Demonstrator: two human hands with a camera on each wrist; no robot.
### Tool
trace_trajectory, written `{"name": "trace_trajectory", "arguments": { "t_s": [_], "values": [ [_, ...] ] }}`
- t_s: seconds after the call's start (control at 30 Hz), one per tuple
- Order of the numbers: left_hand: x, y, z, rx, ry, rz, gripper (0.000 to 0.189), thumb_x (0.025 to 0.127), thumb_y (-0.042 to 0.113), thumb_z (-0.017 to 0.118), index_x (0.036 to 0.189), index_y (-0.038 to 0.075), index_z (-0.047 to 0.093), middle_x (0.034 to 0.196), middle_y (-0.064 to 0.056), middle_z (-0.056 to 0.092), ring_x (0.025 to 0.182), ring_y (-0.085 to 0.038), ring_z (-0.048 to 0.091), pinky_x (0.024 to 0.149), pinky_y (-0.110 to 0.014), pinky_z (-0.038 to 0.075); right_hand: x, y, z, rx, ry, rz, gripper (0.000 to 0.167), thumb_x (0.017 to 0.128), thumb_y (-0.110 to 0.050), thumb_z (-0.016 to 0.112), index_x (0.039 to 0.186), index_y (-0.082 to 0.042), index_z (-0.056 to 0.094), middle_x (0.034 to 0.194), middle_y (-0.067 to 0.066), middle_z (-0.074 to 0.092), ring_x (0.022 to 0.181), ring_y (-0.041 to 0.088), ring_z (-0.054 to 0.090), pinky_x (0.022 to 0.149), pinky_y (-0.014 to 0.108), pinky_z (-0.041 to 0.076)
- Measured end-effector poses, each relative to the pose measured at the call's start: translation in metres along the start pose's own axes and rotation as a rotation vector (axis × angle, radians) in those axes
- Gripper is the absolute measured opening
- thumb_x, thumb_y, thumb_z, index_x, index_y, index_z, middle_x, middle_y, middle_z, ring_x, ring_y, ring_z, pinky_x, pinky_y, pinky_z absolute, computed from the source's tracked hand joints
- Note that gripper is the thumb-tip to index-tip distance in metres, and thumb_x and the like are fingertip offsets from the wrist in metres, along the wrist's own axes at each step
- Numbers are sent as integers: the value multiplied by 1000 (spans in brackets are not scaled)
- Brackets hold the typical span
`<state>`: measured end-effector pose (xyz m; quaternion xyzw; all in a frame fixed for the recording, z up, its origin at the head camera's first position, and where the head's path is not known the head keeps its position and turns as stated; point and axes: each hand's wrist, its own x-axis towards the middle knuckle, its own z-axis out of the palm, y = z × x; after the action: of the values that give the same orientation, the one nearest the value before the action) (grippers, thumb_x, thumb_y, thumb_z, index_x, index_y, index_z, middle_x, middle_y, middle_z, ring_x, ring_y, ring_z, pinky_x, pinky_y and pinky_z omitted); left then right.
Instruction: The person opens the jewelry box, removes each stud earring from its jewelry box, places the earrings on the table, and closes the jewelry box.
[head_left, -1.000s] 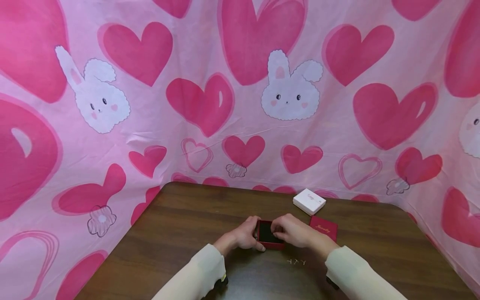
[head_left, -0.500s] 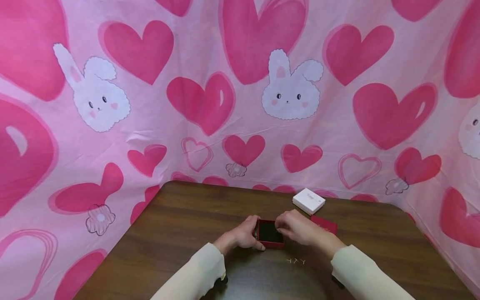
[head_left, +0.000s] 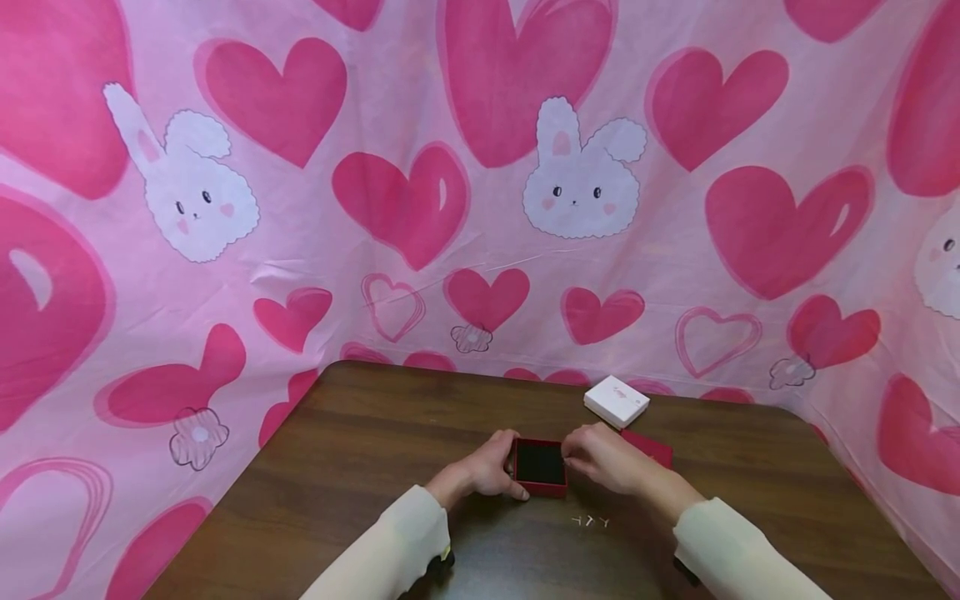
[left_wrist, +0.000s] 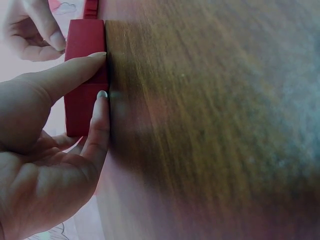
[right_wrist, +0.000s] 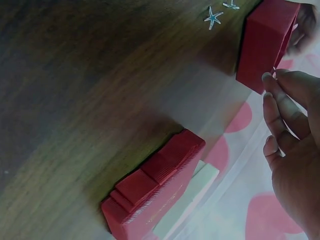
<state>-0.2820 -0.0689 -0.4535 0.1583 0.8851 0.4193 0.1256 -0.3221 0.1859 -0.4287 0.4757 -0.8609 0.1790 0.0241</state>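
My left hand (head_left: 491, 467) grips the left side of a small red jewelry box (left_wrist: 86, 40), which stands uncovered on the table. A black pad (head_left: 540, 463) lines its inside. In the left wrist view, the thumb and fingers spread over the box's side wall. My right hand (head_left: 600, 458) is at the box's right rim, thumb and index finger pinching a small thin shiny piece (right_wrist: 274, 72); I cannot tell its kind. Small starfish-shaped jewelry pieces (right_wrist: 213, 18) lie on the table in front of the box.
A red lid (head_left: 651, 448) with a ribbon bow (right_wrist: 145, 182) lies right of the box, partly behind my right hand. Behind it sits a white box (head_left: 617, 402). The brown wooden table (head_left: 360, 467) ends at a pink heart-patterned cloth (head_left: 480, 225).
My right hand has moved from over the black pad to the right rim of the box, uncovering the pad. My left hand keeps its grip on the box.
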Motion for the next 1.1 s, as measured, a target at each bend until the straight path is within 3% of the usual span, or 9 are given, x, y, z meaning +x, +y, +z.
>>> {"name": "trace_trajectory", "arguments": {
  "t_s": [0.77,1.1],
  "values": [
    [1,1,-1,-6,-4,15,69,71,4,92,124,4,48,111,-5,47,97,-19,48,89,-37,45,-12,-11,1,85,17,-76,9,89,-2,75,90,-10,75,85,-8,70,81,3,61,72,27,54],
    [1,1,-3,-21,-9,9,72,73,4,92,129,3,47,113,-6,47,98,-19,47,89,-37,46,-17,-15,0,109,-5,-51,7,91,-4,74,92,-11,76,88,-8,73,84,3,63,75,28,55]
  ]
}}
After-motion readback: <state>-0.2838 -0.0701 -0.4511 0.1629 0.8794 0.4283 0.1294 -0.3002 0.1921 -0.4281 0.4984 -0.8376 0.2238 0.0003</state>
